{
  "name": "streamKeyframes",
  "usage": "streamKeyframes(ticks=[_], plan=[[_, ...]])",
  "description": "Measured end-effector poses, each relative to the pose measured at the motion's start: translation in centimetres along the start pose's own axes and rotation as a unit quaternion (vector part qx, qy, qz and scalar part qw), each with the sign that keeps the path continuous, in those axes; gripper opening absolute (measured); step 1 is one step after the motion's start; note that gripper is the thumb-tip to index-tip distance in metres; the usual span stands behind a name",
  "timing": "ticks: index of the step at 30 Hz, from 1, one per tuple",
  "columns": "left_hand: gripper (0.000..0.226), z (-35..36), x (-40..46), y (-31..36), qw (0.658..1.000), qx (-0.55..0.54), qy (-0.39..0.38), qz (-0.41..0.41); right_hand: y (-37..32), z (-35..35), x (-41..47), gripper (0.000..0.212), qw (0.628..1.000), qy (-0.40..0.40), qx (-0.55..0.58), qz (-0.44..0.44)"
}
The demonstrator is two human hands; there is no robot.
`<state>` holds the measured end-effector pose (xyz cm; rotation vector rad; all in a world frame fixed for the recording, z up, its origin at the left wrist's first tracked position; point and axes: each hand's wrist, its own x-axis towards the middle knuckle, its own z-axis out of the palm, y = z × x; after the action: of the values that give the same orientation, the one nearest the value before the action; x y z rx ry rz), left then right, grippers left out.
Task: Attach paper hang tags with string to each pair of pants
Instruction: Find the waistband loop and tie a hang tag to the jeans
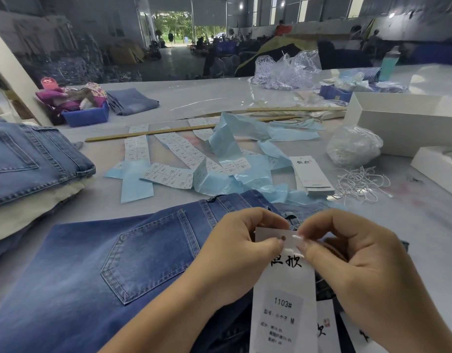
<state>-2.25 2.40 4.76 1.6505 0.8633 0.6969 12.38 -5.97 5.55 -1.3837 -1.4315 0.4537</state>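
The hang tag (283, 296), white with black characters and a "1103#" sticker, is held upright over the jeans (112, 263) at the near edge of the table (220, 98). The left hand (235, 253) pinches the tag's top edge beside its punched hole, fingers curled round the card; the right hand (347, 258) pinches the same top edge from the other side. Whether a string already passes through the hole I cannot tell. More tags lie under the right wrist.

Judging by this, the pair in front is mid-attachment, not finished. Just beyond the jeans lie a stack of blank tags (313, 175) and a tangle of loose strings (360, 183), toward the right edge. Sticker strips (169, 174) and blue backing paper (235, 146) litter the middle. A pile of folded jeans (33, 159) sits at the left edge; whether tagged is unclear.
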Motion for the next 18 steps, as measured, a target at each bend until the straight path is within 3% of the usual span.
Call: streamKeyframes(ticks=[13, 18], plan=[[0.024, 0.0, -0.5, 0.1, 0.997, -0.053, -0.046, 0.019, 0.6, 1.6, 0.1, 0.023, 0.995, 0.028, -0.099, -0.01], [0.03, -1.4, 0.1, -0.5, 0.976, -0.202, -0.071, -0.048, 1.0, 1.8, 0.1, 0.034, 0.996, 0.027, -0.089, -0.004]])
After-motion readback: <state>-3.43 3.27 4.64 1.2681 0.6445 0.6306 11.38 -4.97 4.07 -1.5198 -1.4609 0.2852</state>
